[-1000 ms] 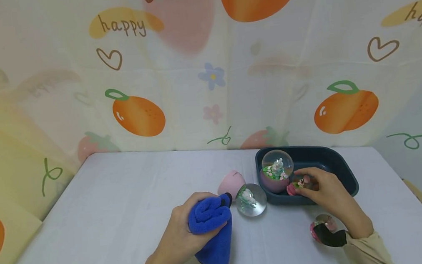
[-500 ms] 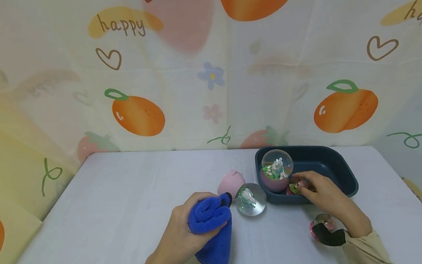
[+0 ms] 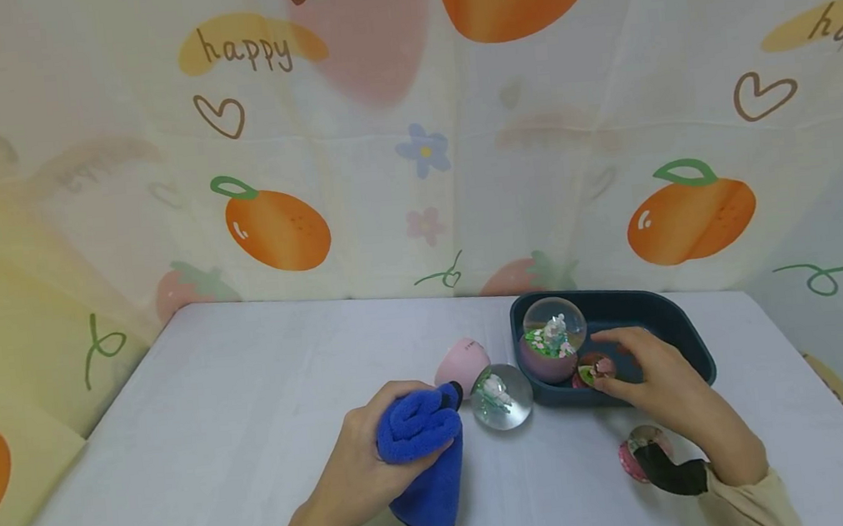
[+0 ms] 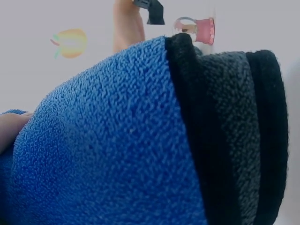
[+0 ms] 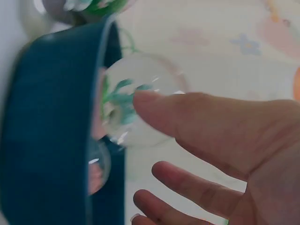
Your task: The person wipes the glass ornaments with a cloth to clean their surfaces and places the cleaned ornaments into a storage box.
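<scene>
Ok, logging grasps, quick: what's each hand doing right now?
Left hand: closed, holding the rolled blue towel.
Right hand: open, holding nothing, near the small snow globe.

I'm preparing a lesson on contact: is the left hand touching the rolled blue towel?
Touching. The head view shows it: the left hand grips the rolled blue towel, with its digits curled round the roll.

Blue towel (image 4: 112,140) right up close, plush pile filling most of the view! Part of the left hand (image 4: 11,129) rests against it at the left edge. On the right, 2 black borders flank a dark grey strip (image 4: 234,103). Up top, 1 forearm (image 4: 127,28), a black piece (image 4: 155,11) and 1 pink-based globe (image 4: 204,32), blurry fruit print (image 4: 71,43) to the left.
</scene>
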Demonstrator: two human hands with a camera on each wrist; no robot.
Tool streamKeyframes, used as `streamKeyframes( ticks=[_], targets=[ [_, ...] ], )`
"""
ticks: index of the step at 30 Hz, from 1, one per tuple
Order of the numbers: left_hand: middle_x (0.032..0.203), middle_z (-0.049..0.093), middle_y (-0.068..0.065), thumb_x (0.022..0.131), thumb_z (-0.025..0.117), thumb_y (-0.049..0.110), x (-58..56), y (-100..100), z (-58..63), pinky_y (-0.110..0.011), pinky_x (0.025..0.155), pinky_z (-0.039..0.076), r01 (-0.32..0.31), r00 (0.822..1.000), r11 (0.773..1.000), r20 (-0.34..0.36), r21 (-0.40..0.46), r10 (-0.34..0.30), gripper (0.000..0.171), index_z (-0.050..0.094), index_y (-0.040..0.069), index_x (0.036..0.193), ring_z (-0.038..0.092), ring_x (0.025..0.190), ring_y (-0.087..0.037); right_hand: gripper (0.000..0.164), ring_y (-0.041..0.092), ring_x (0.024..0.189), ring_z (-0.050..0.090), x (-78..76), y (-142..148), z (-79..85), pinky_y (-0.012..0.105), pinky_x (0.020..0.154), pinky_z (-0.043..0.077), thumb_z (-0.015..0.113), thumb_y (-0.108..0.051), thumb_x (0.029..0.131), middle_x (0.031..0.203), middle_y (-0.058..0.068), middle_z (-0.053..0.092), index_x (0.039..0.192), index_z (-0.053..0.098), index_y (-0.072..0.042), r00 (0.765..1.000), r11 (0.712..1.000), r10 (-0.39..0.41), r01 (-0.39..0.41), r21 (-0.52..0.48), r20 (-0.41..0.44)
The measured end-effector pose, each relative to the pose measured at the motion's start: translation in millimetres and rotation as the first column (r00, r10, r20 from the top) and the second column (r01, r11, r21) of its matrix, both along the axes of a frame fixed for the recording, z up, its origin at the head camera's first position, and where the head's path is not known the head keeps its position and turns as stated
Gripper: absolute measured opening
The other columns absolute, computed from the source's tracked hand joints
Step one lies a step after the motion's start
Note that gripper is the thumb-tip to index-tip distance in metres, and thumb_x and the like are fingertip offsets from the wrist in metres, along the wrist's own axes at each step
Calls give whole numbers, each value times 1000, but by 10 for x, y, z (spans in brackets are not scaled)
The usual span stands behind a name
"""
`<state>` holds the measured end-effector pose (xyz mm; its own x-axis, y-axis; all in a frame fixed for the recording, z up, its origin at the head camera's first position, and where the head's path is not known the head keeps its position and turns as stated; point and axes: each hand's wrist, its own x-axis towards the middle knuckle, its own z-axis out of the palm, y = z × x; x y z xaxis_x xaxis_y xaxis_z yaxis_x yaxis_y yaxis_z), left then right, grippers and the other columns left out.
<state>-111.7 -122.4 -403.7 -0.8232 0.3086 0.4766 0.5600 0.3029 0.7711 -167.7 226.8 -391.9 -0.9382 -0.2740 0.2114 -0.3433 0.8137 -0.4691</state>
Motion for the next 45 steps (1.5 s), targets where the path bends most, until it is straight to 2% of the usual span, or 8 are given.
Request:
streamKeyframes(
  ticks=[6, 12, 20, 25, 31, 35, 39, 45],
  targets=[
    [108, 73, -1, 83, 81, 15, -13, -3, -8, -31, 82, 57, -3, 1000, 1000, -19, 1, 3, 43, 59, 19, 120, 69, 94, -10, 52, 30, 104, 63, 104, -168, 101, 46, 85, 55, 84, -18, 79, 124, 15, 64, 125, 62, -6, 993, 996, 51, -59, -72, -102],
    [109, 73, 0, 83, 80, 15, -7, -4, -5, -31, 83, 57, -7, 1000, 1000, 4, -3, 7, 43, 59, 19, 120, 69, 95, -10, 52, 22, 102, 64, 110, -445, -11, 38, 83, 56, 87, -12, 73, 119, 6, 67, 120, 64, -8, 959, 979, 164, -186, -80, -230],
    [111, 72, 0, 83, 81, 14, -2, -32, 34, -31, 84, 57, -32, 999, 999, 22, -16, 33, 45, 58, 19, 121, 69, 96, -10, 58, 29, 122, 59, 72, -738, -258, 48, 97, 51, 87, -5, 70, 128, 10, 62, 123, 62, -7, 957, 956, 245, -264, -124, -153],
    [112, 72, -1, 82, 80, 11, -13, -51, 58, -32, 85, 57, -45, 999, 999, 18, -17, 45, 46, 57, 18, 122, 70, 98, -12, 68, 35, 127, 54, 78, -824, -382, 53, 101, 48, 89, -3, 66, 134, 14, 58, 127, 60, -6, 965, 969, 232, -240, -52, -120],
    [112, 72, -2, 83, 80, 12, -23, -57, 73, -33, 84, 57, -42, 999, 999, 27, -15, 42, 46, 57, 18, 123, 70, 98, -12, 75, 42, 132, 49, 84, -865, -453, 56, 108, 41, 90, 0, 63, 135, 18, 59, 131, 57, -4, 959, 974, 225, -225, 20, -172],
    [110, 73, -2, 82, 80, 10, -28, -90, 91, -32, 84, 57, -47, 999, 999, -18, -8, 47, 46, 58, 17, 122, 70, 97, -12, 67, 33, 125, 56, 111, -923, -464, 49, 101, 49, 92, -7, 64, 126, 8, 61, 125, 63, -9, 951, 970, 238, -242, 4, -196],
    [108, 74, -2, 79, 81, 6, -38, -147, 120, -31, 83, 58, -89, 993, 996, -74, 5, 90, 48, 59, 16, 121, 70, 96, -11, 60, 21, 112, 60, 149, -994, -462, 41, 92, 55, 90, -11, 69, 120, 2, 58, 124, 64, -13, 932, 944, 315, -327, -42, -180],
    [108, 74, -2, 79, 82, 5, -43, -181, 140, -31, 83, 58, -107, 990, 994, -85, 13, 108, 48, 60, 16, 121, 70, 96, -11, 68, 23, 114, 53, 159, -1026, -476, 44, 93, 52, 91, -6, 66, 123, 6, 55, 127, 62, -9, 925, 937, 340, -348, -23, -173]
  ],
)
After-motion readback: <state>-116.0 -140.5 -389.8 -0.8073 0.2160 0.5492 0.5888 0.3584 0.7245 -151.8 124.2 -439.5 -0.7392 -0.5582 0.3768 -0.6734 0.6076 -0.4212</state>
